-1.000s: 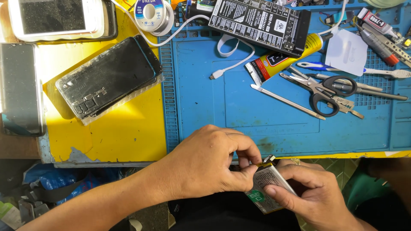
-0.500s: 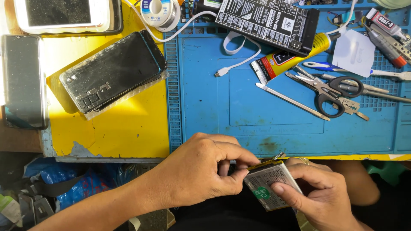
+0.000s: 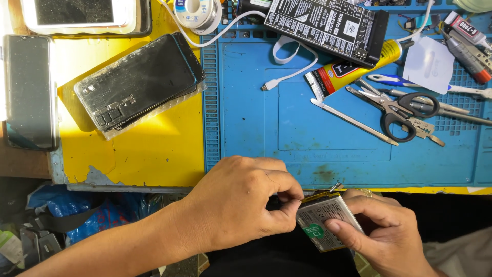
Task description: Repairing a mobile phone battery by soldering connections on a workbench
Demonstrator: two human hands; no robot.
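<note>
Silver-grey and flat, the phone battery (image 3: pixel 328 223) sits below the near edge of the blue work mat (image 3: pixel 307 128), held over the lap in 2 hands. It looks like the step of working at the battery's top edge, where a thin yellow strip runs; the next move likely calls for a fine, steady pull. Right hand (image 3: pixel 382 231) cradles it from beneath, thumb pressed on its face. Left hand (image 3: pixel 241 202) arches over, thumb and forefinger pinched narrow at the battery's upper corner.
</note>
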